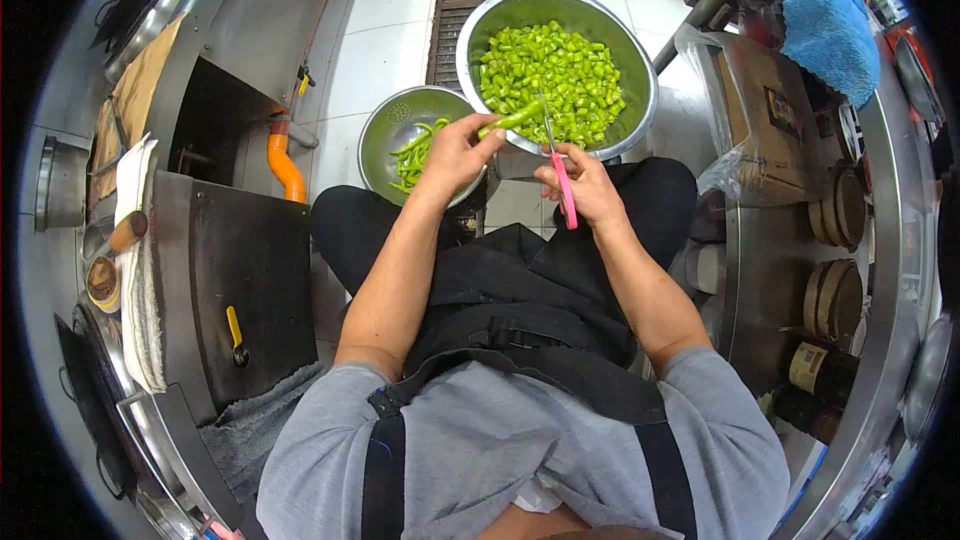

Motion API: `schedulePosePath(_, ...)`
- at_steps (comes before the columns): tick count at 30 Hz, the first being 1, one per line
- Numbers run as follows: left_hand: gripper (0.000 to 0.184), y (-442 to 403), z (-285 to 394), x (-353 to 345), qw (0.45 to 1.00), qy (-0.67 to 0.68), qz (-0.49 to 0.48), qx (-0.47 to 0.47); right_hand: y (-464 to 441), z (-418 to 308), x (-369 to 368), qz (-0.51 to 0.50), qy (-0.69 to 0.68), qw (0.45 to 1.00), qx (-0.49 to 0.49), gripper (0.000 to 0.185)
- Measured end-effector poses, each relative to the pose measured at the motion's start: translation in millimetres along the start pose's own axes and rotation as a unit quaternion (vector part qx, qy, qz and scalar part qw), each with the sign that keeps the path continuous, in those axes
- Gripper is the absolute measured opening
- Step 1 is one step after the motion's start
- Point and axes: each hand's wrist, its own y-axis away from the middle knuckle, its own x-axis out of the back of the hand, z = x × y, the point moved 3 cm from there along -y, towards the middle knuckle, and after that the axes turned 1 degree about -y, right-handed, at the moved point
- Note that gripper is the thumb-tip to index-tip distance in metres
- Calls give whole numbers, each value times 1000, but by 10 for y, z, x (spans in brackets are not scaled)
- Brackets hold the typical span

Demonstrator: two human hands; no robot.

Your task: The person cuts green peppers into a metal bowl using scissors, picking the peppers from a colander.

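Note:
My left hand (pixel 465 155) is closed around a long green pepper (pixel 515 120), which points right over the near rim of a large metal bowl (pixel 643 70). Pink-handled scissors (pixel 563 185) are in my right hand (pixel 588 190), their blades reaching up beside the pepper's far end. Chopped green pepper pieces (pixel 550 70) fill much of the large bowl. Below and left of it stands a metal colander (pixel 375 145) holding several long whole green peppers (pixel 412 162). My left hand is above the colander's right side.
On the left is a steel counter with an orange pipe (pixel 285 165) and a yellow valve handle (pixel 235 325). To the right, a cardboard box (pixel 765 120) in plastic stands on a shelf, with a blue cloth (pixel 828 25) hanging above. A floor drain grate (pixel 458 10) runs behind the bowls.

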Motion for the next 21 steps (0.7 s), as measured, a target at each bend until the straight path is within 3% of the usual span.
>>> schedulePosePath(6,41,33,21,-120,997,-63,-36,0,-31,-63,29,22,-27,999,-11,43)
schedulePosePath(9,40,38,-84,-188,997,-73,-1,-32,70,-116,55,49,-6,999,-23,36)
schedulePosePath(11,39,45,-94,-206,998,-65,28,1,91,-66,88,49,4,999,-20,35)
schedulePosePath(15,41,-9,-165,-300,999,-8,47,-2,142,65,106,24,9,1000,-17,42)
schedulePosePath(19,42,11,-75,-415,997,6,-46,-57,36,42,87,25,18,999,8,47)
schedulePosePath(21,42,13,-27,-362,997,-46,-40,-38,31,-79,66,52,40,998,-7,50)
